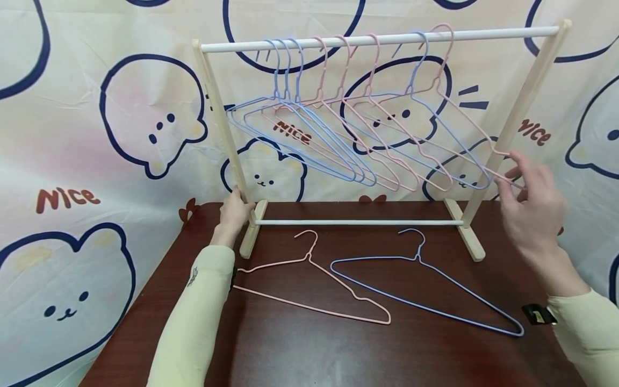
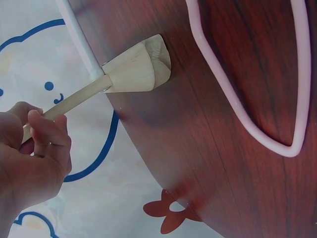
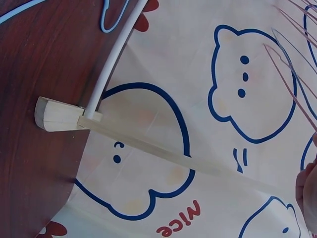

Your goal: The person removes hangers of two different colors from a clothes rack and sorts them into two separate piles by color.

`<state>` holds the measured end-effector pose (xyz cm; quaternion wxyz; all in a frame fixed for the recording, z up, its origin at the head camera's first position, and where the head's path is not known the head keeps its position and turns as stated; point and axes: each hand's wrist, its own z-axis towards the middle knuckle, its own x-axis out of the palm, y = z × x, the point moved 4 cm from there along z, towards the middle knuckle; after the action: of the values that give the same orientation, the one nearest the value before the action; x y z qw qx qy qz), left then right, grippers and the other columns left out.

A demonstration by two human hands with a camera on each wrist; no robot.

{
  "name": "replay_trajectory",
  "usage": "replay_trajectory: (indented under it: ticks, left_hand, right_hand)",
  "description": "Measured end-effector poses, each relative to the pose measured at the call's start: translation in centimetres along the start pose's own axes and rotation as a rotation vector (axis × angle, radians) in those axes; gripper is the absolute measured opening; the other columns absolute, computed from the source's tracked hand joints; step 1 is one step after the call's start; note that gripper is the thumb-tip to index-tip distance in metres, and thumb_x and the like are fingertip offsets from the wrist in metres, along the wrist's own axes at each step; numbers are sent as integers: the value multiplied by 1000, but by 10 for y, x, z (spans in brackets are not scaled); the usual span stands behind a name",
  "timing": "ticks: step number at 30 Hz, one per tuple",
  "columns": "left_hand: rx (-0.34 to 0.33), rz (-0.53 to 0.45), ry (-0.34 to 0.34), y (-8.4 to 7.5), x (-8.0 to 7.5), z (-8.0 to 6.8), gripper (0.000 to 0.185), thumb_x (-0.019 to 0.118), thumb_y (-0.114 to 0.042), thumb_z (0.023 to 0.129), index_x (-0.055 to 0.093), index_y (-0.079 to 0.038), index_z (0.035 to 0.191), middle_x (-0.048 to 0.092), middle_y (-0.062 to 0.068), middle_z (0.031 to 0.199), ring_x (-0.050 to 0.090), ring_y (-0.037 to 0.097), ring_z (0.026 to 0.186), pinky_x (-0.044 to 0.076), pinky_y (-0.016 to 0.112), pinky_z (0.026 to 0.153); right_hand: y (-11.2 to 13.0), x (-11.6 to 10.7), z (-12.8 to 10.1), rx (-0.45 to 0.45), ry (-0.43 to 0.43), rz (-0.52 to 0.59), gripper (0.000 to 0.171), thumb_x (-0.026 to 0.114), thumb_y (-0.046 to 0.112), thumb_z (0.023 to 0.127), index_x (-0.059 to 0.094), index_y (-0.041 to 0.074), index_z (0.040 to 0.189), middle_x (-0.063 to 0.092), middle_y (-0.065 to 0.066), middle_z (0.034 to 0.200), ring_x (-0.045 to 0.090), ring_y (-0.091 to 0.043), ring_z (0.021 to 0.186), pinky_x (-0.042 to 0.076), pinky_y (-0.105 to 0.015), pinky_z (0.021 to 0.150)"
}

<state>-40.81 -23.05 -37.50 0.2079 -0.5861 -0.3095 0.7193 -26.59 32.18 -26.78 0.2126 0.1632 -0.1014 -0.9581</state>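
My left hand (image 1: 233,212) grips the left wooden post (image 1: 224,123) of a small clothes rack, low down near its foot; the left wrist view shows the fingers curled round the post (image 2: 79,96). At the rack's right side, my right hand (image 1: 537,207) pinches the lower right corner of a pink hanger (image 1: 464,113), the rightmost one, its hook over the white top rail (image 1: 503,35). Just left of it hangs a blue hanger (image 1: 413,75). In the right wrist view only part of my right hand (image 3: 308,193) shows, at the right edge.
Three blue hangers (image 1: 276,75) and three pink hangers (image 1: 372,64) hang farther left on the rail. A pink hanger (image 1: 309,257) and a blue hanger (image 1: 418,257) lie on the brown table (image 1: 309,357) before the rack. A patterned cloth (image 1: 72,145) stands behind.
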Motion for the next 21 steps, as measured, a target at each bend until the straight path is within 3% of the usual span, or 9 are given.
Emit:
replay_trajectory:
  ticks: [9, 15, 21]
  left_hand:
    - [-8, 7, 10, 1, 1, 1, 45, 55, -18, 100, 42, -4, 140, 62, 26, 120, 67, 39, 98, 57, 42, 72]
    - [-4, 12, 6, 1, 2, 2, 45, 55, -18, 100, 41, -4, 141, 61, 26, 122, 65, 41, 103, 56, 47, 80]
    - [-4, 6, -2, 2, 1, 1, 47, 56, -18, 99, 41, -5, 142, 61, 26, 123, 66, 40, 101, 57, 45, 76]
  right_hand:
    - [1, -10, 2, 9, -89, 10, 35, 66, 10, 94, 66, 7, 129, 66, -26, 97, 28, 21, 74, 21, -3, 68]
    - [3, -19, 4, 8, -71, -8, 39, 66, 11, 95, 62, 7, 133, 64, -28, 99, 27, 21, 75, 23, -1, 70]
    - [0, -25, -3, 8, -49, 8, 41, 66, 9, 94, 60, 7, 135, 64, -29, 102, 29, 20, 78, 25, -1, 72]
